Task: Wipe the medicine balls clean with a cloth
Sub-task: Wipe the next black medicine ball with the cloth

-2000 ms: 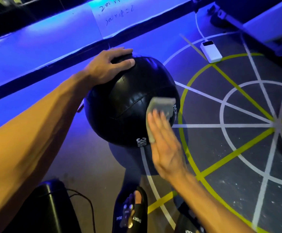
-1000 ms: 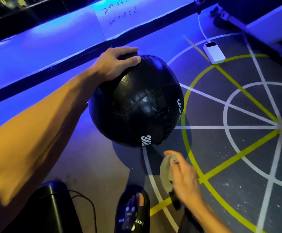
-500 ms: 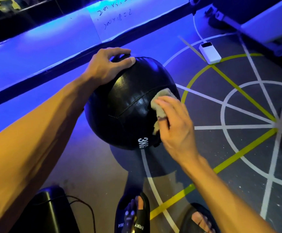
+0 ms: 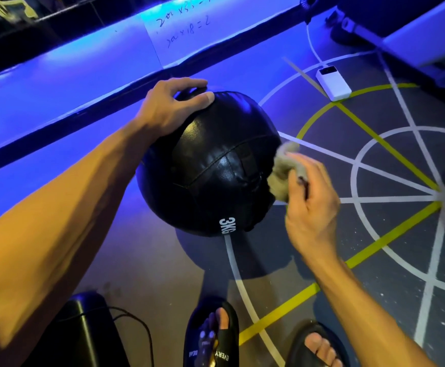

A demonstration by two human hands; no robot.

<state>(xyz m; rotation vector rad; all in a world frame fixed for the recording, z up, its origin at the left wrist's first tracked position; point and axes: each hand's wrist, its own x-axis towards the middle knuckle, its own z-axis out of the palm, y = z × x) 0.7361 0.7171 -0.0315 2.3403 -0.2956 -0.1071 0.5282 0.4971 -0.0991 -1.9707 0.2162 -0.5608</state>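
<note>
One round black medicine ball (image 4: 210, 165) of grained, leather-like panels joined by raised seams sits at the centre, held above the grey floor (image 4: 375, 274), with a white "3KG" print at its 6 o'clock edge. The left hand (image 4: 171, 107) rests on the ball's top at about 11 o'clock, fingers spread and curved over the crown, thumb lying along the near side. At the ball's 3 o'clock flank, the right hand (image 4: 308, 205) grips one crumpled, soft beige cloth (image 4: 282, 173), fingers curled round it and pressing it against the ball's side.

The floor is speckled and painted with white and yellow lines forming circles and spokes. At 1 o'clock lies one white rectangular power bank (image 4: 334, 84) with a white cable attached. At 6 o'clock two black rubber slide sandals (image 4: 213, 337) show bare toes. At 7 o'clock stands one glossy black rounded box (image 4: 83, 335) with a thin dark cord beside it.
</note>
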